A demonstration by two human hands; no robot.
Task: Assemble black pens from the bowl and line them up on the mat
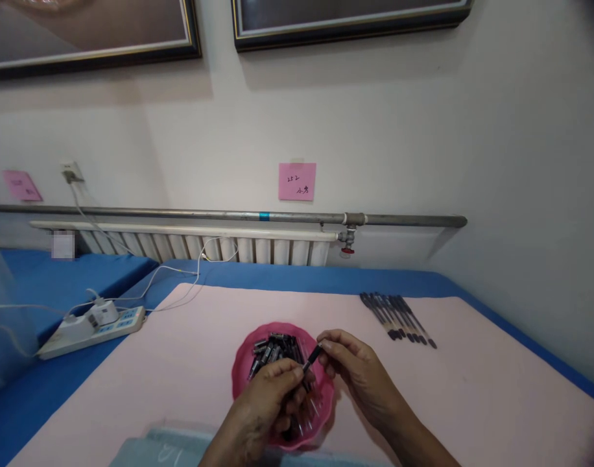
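Observation:
A pink plastic bowl [242, 373] sits on the pink mat near me, filled with several dark pen parts [272, 347]. Over the bowl, my left hand [270, 399] is closed around a dark pen body [312, 357]. My right hand [358, 370] pinches the upper end of that same pen body with thumb and forefinger. Both hands meet just above the bowl's right side. A row of several assembled dark pens [397, 314] lies on the mat to the far right of my hands.
The pink mat [180, 376] covers a blue table [44, 395]. A white power strip [90, 327] with plugs and cables lies at the left. A radiator [204, 243] and a pipe [229, 214] run along the wall behind. A light blue cloth [151, 447] lies at the near edge.

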